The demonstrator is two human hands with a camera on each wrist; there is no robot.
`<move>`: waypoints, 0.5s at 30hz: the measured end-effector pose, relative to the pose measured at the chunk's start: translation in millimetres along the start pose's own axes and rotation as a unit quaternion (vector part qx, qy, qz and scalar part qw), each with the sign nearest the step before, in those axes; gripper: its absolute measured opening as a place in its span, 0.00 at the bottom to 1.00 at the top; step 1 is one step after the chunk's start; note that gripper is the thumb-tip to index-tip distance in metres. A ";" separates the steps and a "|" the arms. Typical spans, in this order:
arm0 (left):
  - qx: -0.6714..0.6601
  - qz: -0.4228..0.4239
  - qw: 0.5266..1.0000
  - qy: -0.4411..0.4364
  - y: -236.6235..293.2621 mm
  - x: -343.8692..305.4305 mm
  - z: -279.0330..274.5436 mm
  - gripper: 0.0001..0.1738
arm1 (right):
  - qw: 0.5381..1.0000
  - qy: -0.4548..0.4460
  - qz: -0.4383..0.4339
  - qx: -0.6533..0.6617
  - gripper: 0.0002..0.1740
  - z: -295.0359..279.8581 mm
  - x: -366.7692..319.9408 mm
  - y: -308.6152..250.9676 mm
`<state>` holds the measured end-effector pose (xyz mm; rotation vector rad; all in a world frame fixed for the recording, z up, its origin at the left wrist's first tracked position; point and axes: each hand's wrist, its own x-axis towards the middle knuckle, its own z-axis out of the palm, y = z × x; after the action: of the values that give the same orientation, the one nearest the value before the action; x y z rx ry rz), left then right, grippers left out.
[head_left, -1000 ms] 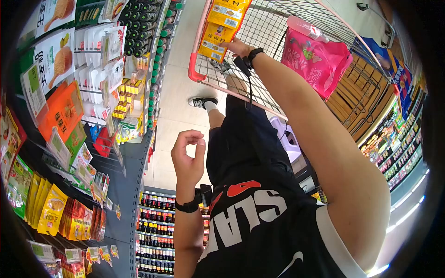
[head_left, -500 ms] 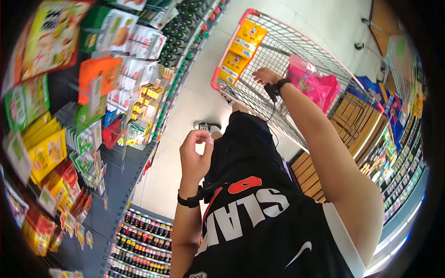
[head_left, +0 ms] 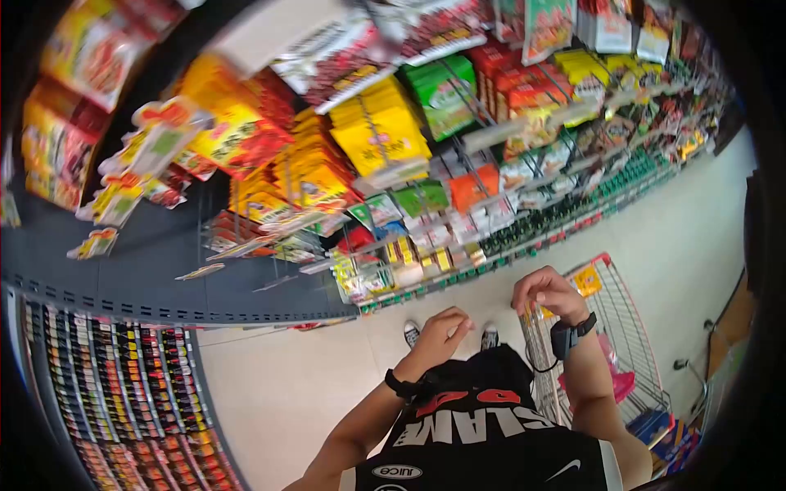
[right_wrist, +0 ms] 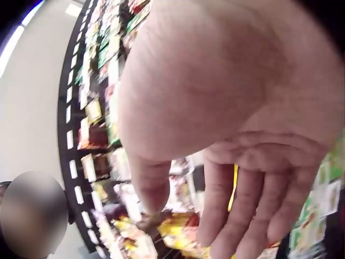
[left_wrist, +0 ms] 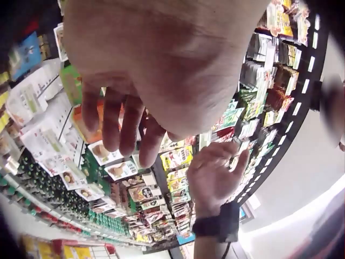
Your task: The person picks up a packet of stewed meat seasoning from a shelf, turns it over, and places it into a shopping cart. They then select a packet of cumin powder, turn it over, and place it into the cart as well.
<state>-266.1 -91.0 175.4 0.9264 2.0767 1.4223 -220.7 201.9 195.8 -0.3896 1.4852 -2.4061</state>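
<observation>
My left hand (head_left: 440,337) hovers in front of my body with its fingers loosely bent and holds nothing. In the left wrist view its fingers (left_wrist: 129,129) hang down before the shelf. My right hand (head_left: 550,295) is raised over the near side of the shopping cart (head_left: 634,303), likewise without anything in it. The right wrist view shows its fingers (right_wrist: 250,210) slightly bent. Inside the cart lie yellow seasoning packets (head_left: 586,281) and a pink bag (head_left: 622,383), partly behind my right arm.
A shelf of hanging seasoning packets, among them yellow pouches (head_left: 377,131) and green packets (head_left: 442,94), stretches across the front. Rows of bottles (head_left: 123,385) stand at the left. Pale floor (head_left: 270,376) runs between the shelves and my feet.
My view has swung left toward the shelf, so the cart now appears at lower right. My right hand has come off the packets in the cart and back closer to my left hand.
</observation>
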 end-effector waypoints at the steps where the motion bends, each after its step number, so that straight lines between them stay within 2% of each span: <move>1: -0.006 0.008 1.000 0.002 -5.3 -6.0 -13.2 0.12 | 0.999 -0.027 -0.035 -0.010 0.22 23.4 25.5 -19.2; 5: 0.005 0.030 0.999 0.017 -17.0 -40.4 -74.0 0.11 | 0.989 -0.005 -0.105 -0.102 0.24 117.2 117.6 -73.9; 7: 0.011 0.060 0.997 0.053 -33.1 -60.9 -102.6 0.09 | 0.980 0.009 -0.146 -0.137 0.26 155.5 161.2 -91.0; 9: -0.018 0.060 0.994 0.092 -46.8 -81.0 -131.1 0.08 | 0.966 0.008 -0.173 -0.194 0.26 180.8 201.9 -97.7; 12: -0.056 0.001 0.989 0.135 -71.9 -113.5 -167.9 0.06 | 0.944 -0.003 -0.195 -0.267 0.28 213.8 246.2 -101.1; 15: -0.071 0.008 0.979 0.190 -99.3 -139.4 -196.6 0.06 | 0.938 -0.036 -0.185 -0.293 0.30 255.3 287.3 -101.4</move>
<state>-335.5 -341.3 153.7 0.6521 2.1955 1.8476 -400.6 -72.8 419.9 -0.9472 2.2480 -2.1067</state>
